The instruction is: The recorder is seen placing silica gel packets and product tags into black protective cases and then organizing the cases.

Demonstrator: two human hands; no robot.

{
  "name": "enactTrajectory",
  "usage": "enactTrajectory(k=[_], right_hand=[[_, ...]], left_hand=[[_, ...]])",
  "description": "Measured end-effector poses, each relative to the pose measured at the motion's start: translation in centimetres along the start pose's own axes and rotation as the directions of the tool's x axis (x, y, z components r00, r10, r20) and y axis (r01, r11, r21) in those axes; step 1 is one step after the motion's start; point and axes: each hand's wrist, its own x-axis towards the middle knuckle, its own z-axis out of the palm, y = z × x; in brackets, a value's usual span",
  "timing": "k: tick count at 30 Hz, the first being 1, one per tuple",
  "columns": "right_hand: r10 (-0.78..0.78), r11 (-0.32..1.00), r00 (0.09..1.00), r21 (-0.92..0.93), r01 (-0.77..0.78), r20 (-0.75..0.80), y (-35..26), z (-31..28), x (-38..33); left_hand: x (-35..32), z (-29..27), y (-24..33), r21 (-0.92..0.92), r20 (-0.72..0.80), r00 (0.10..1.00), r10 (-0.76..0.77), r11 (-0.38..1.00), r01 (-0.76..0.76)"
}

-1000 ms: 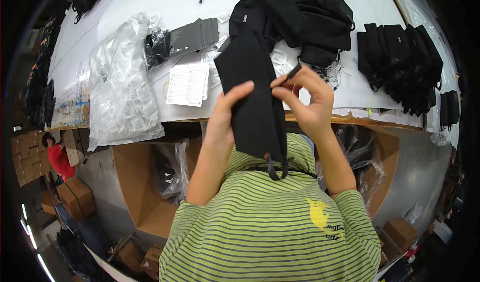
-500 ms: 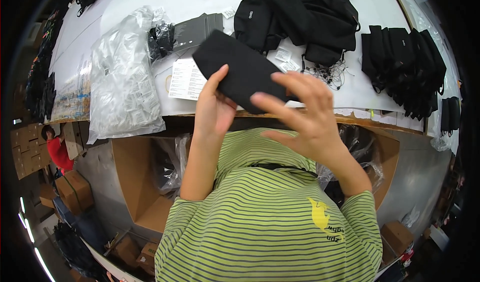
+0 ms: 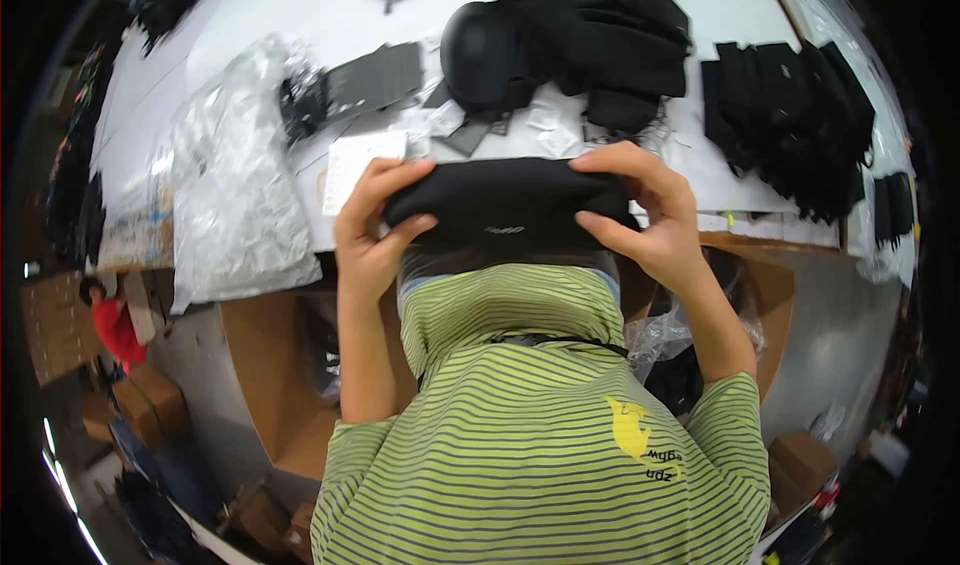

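A black fabric pouch point(image 3: 500, 200) is stretched level between my two hands, in front of my chest at the table's near edge. Small pale lettering marks its face. My left hand point(image 3: 378, 227) grips its left end, and my right hand point(image 3: 648, 210) has the right end, thumbs on the near side and fingers over the top. Just beyond it on the table lie a white printed sheet point(image 3: 352, 170), small white labels point(image 3: 545, 130) and a pile of black fabric bags point(image 3: 600, 35).
At the left lies a clear plastic bag point(image 3: 235, 185) of labels beside a stack of dark grey cards point(image 3: 378, 80). Several black pouches point(image 3: 790, 105) are heaped at the right. Open cardboard boxes point(image 3: 265, 365) stand under the table edge. A person in red point(image 3: 118, 330) is far left.
The black pouch has turned from tilted to level and come nearer my chest, its lettered face now showing. My right hand, spread and apart before, now grips its right end.
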Motion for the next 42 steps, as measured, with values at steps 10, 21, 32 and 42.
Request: enactTrajectory(k=[10,21,32,42], right_hand=[[0.363,0.927,0.88,-0.213,-0.308,0.306,-1.4,-6.2,-1.5],[-0.598,0.608,0.365,-0.701,-0.372,-0.713,-6.3,-30.7,-4.4],[0.089,0.141,0.631,-0.618,-0.774,-0.771,8.6,-45.6,-11.1],[-0.627,0.474,0.462,-0.778,-0.413,-0.628,2.1,-30.9,-5.4]], left_hand=[[0.4,1.4,-0.6,0.272,0.222,0.973,-0.059,0.962,-0.004],[-1.7,-13.0,-7.6,0.83,-0.428,0.904,-0.011,0.39,0.398],[-2.0,-12.6,-10.9,0.746,-0.352,0.876,-0.331,0.466,0.476],[-1.3,-9.9,-7.6,0.882,-0.382,0.924,-0.019,0.291,0.371]])
